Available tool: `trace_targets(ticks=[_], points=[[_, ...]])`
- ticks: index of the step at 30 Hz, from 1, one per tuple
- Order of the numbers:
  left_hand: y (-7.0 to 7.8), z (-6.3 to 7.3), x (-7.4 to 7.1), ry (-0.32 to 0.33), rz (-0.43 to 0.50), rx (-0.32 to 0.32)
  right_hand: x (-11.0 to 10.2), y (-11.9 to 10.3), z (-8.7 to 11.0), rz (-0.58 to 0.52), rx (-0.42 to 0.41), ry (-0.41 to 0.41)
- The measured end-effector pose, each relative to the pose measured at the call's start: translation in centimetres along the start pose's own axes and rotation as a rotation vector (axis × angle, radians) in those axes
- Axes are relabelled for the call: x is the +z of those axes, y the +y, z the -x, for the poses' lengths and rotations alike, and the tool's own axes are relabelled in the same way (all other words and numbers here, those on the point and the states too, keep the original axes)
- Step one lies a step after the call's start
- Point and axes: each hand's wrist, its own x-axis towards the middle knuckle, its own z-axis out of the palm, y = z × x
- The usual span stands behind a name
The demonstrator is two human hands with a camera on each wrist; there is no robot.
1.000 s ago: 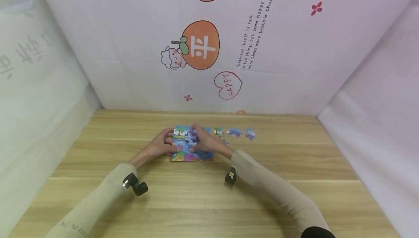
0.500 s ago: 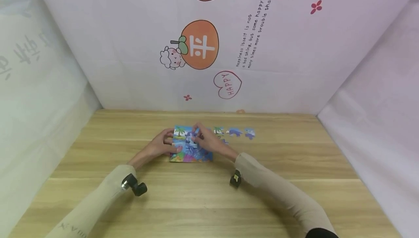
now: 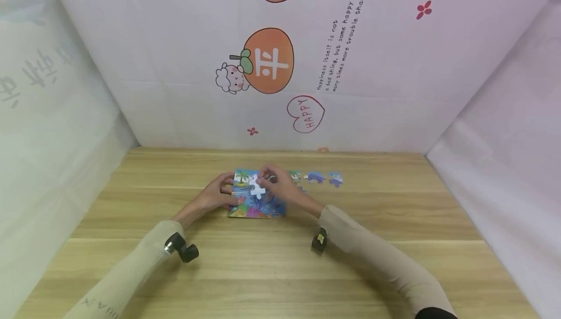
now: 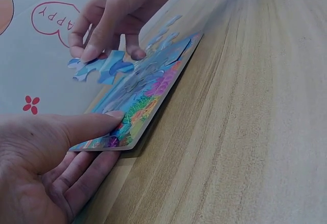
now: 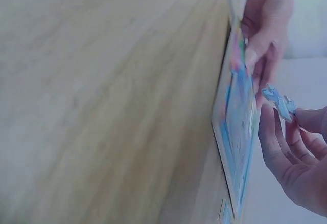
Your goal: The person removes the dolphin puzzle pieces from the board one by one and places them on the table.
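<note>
A colourful jigsaw board (image 3: 254, 212) with a palm tree and sea-floor picture lies on the table. My left hand (image 3: 215, 193) grips its left edge, thumb over the face and fingers below the edge, as the left wrist view shows. Over the board, my right hand (image 3: 282, 186) pinches a blue-and-white jigsaw piece (image 4: 110, 69) between thumb and fingertips. That piece is tilted, and in the head view it looks nearly white from glare. In the right wrist view the piece (image 5: 278, 104) stands clear of the board's face.
Right of the board lie several loose jigsaw pieces (image 3: 315, 178), one partly hidden behind my right hand. A printed white cloth (image 3: 197, 114) rises at the table's back edge, with white sheets on both sides. The wooden table (image 3: 245, 270) stretches toward me.
My right hand has lifted the jigsaw piece off the middle of the board and tilted it, its wrist shifting slightly right. The left hand keeps its grip on the board.
</note>
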Motion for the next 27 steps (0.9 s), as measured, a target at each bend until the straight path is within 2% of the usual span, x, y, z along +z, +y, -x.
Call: trace_targets(ticks=[2, 7, 12, 17, 21, 24, 27], points=[[-0.1, 0.0, 0.0, 0.002, -0.004, -0.001, -0.6, 0.1, 0.3, -0.042, 0.032, 0.026], [0.0, 0.0, 0.1, 0.011, -0.032, -0.001, -2.4, 0.6, 1.3, -0.058, 0.087, 0.081], [0.2, 0.1, 0.3, 0.023, -0.032, -0.014, -4.6, 0.9, 2.9, -0.080, 0.156, 0.071], [0.6, 0.0, 0.6, 0.013, -0.022, -0.015, -7.0, 1.4, 4.2, -0.022, 0.195, 0.096], [0.7, -0.1, 0.7, 0.014, -0.022, -0.022, -8.7, 1.9, 5.0, 0.095, 0.180, 0.155], [0.9, 0.1, 0.4, 0.056, 0.002, -0.065, -9.7, 2.1, 5.5, 0.150, 0.171, 0.172], [0.9, 0.3, -0.2, 0.083, 0.078, -0.122, -10.3, 2.3, 6.2, 0.128, 0.181, 0.168]])
